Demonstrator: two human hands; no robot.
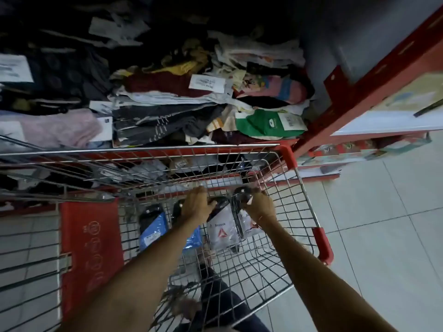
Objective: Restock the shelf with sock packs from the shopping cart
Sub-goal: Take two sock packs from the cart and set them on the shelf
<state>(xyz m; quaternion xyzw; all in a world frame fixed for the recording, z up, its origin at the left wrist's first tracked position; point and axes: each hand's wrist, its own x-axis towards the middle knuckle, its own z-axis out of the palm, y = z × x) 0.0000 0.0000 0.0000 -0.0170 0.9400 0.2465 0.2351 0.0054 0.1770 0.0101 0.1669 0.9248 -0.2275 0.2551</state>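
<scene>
Both my arms reach down into a wire shopping cart (309,212) with red corners. My left hand (196,204) grips the top of a sock pack with a white Reebok card (219,232). My right hand (260,203) is closed on the dark top of a second sock pack (249,226) beside it. Two sock packs with blue cards (153,227) lie lower left in the cart, one partly hidden under my left forearm. Beyond the cart, the shelf (167,104) holds a messy heap of sock packs and paper labels.
A red shelf upright (359,92) rises at the right, with another shelf of boxed goods (383,121) beyond it. The cart's red child-seat flap (91,248) is at the left. Pale floor tiles (383,236) spread to the right. My dark trouser leg shows through the cart bottom.
</scene>
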